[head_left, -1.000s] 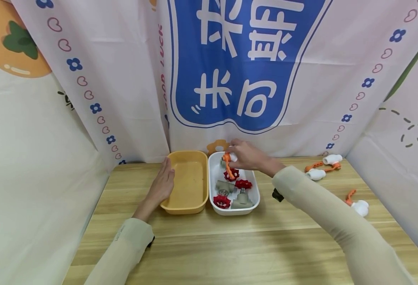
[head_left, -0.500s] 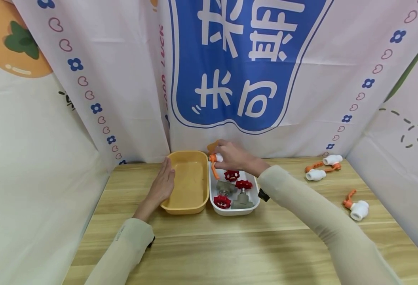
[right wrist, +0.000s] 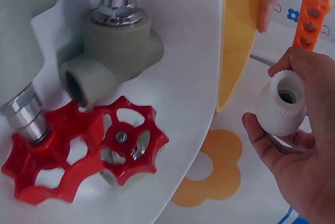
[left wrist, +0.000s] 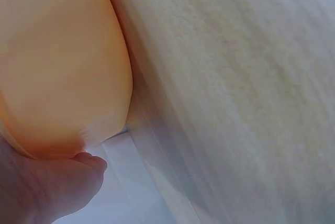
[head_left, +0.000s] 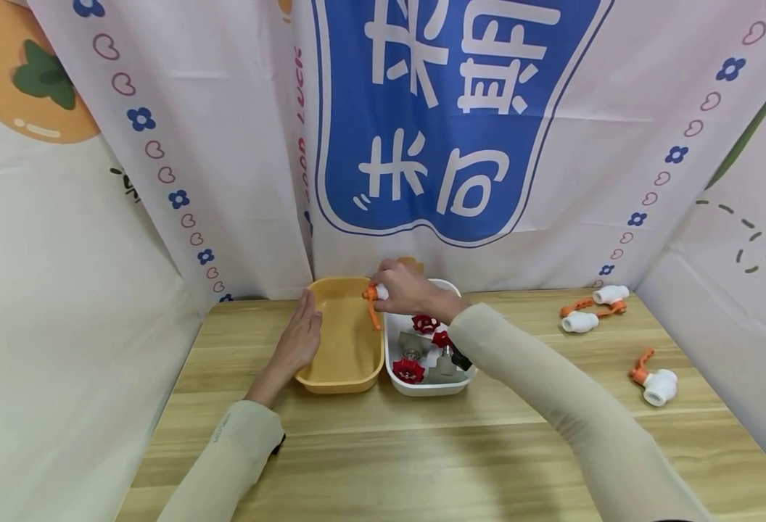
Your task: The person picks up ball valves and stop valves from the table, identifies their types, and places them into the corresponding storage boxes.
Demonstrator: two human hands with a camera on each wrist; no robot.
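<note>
My right hand (head_left: pixel 404 286) grips a white ball valve (right wrist: pixel 282 106) with an orange lever handle (head_left: pixel 373 312), just over the side where the yellow tray (head_left: pixel 344 290) meets the white tray (head_left: pixel 430 389). In the right wrist view, the thumb and fingers curl round the valve's white body. My left hand (head_left: pixel 299 339) lies along the yellow tray's left side with straight fingers touching it. No part lies on the visible floor of the yellow tray. Gate valves with red handwheels (head_left: pixel 409 371) and grey bodies (right wrist: pixel 112 51) fill the white tray; my right forearm partly covers them.
On the right of the wooden table (head_left: pixel 383 457) lie two white ball valves (head_left: pixel 580 322) with orange handles, close together. Another white ball valve (head_left: pixel 660 387) lies nearer the front. A printed cloth (head_left: pixel 246 181) hangs directly behind the trays.
My right hand has carried the ball valve leftward, from over the white tray to the yellow tray's right edge. The left hand has stayed at the yellow tray's side.
</note>
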